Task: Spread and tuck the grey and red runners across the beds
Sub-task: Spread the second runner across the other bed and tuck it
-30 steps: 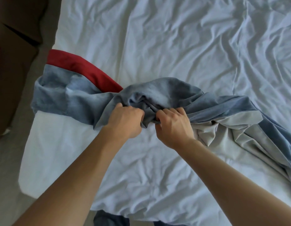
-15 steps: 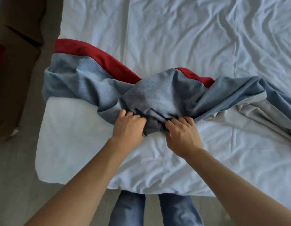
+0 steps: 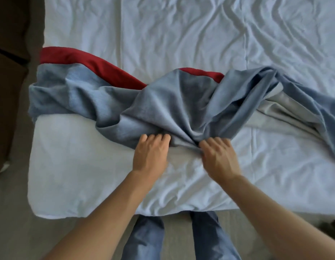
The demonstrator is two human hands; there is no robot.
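- Head view shows the grey and red runner (image 3: 163,102) lying bunched across the white bed (image 3: 181,34), from the left edge of the frame toward the right edge.
- Its long axis runs left to right across the mattress; the red band (image 3: 99,66) faces the top of the frame, the grey side the person.
- Left hand (image 3: 150,156) and right hand (image 3: 218,158) sit close together at the middle of the near grey edge, fingers curled into the cloth, both grasping it.
- Progress, as I judge it: early. The left end drapes over the bed's side, but the centre is heaped in folds and the right part is twisted, showing a paler underside (image 3: 279,113).
- Left to do: pull the near edge flat, smooth the right half, tuck the ends. No second bed is in view.
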